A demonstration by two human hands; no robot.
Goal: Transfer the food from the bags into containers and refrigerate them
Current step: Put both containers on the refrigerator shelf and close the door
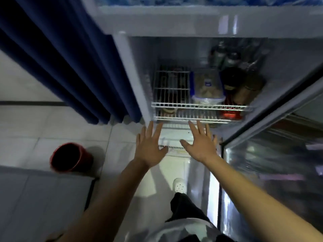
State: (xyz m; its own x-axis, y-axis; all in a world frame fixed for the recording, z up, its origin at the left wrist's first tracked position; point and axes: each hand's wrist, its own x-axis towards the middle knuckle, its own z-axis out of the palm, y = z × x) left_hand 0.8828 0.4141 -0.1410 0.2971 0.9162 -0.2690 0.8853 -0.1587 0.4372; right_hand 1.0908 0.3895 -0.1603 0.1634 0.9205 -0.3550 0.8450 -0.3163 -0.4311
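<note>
Left hand (150,151) and right hand (201,145) both spread wide, fingers straight, holding nothing, hovering just before lower wire shelf (201,107) of open fridge (174,23); glass door (272,163) swung out at right; clear lidded container (208,88) with food sits on upper wire shelf, between dark jars (244,84) and bare rack; likely placement finished; next, judged: draw hands clear of shelf edge, check container sits flat on wires, not overhanging; then swing door fully shut; red bucket (70,157) on floor, well apart.

bare forearms (111,194), black trousers (185,206), white perforated clog (179,186)
</note>
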